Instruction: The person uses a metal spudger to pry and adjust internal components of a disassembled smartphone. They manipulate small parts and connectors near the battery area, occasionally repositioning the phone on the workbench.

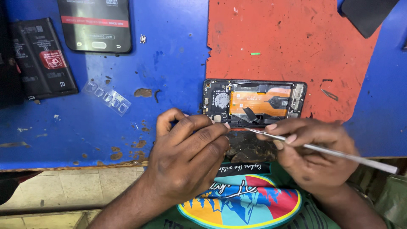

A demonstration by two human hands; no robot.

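At the near edge of the blue bench (169, 72), an opened phone (253, 103) lies flat with its back off, circuit board and orange flex exposed, half on the red mat (288, 46). The left hand (186, 154) curls over the phone's near-left corner, fingers folded down on the frame, apparently to keep it from sliding. The right hand (311, 150) has its grip closed on a slim metal tool (322, 149), pinched between thumb and fingertips like a pen, the long handle trailing off to the right; the fine tip points at the phone's lower edge, near the left fingertips, a hold that suits small, careful work. Whether the tip touches the frame cannot be told.

Well apart at the far left lie a black battery (42, 57) and a packaged screen part (95, 23), with a clear strip of small blisters (107, 97) between them and the phone. A dark object (366, 15) sits at the top right corner.
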